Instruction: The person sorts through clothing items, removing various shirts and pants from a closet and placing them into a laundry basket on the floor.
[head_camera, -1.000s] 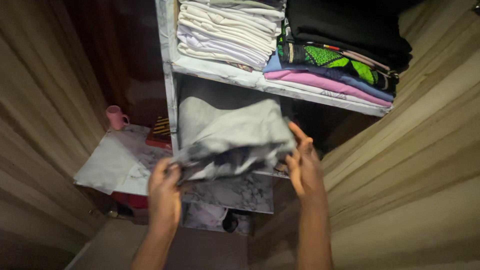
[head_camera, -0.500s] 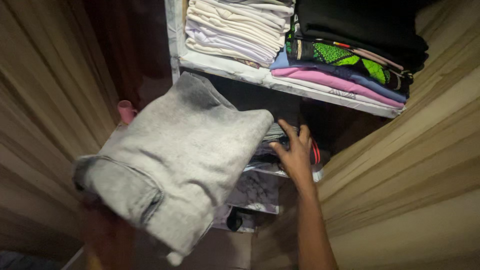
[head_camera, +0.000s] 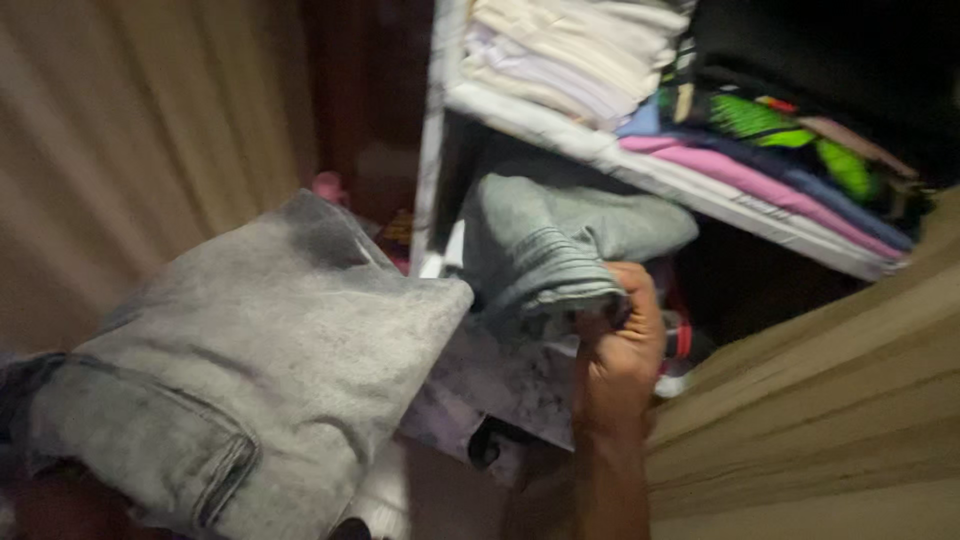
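Two folded jeans in play. L hand hidden under the light grey pair (head_camera: 250, 390), so can't tell its grip; that pair sits at 8 o'clock. R hand (head_camera: 620, 350) fisted on the blue-grey pair (head_camera: 560, 240) at 12, long axis running left-right, on marble-look shelf (head_camera: 500, 385). Curtains either side, tight room.

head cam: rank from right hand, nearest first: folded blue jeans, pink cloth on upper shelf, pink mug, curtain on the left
From the right hand:
1. Blue jeans: in its fingers, lower shelf.
2. Pink cloth: up and right, upper shelf.
3. Pink mug: left, partly hidden behind the grey jeans.
4. Curtain: far left.
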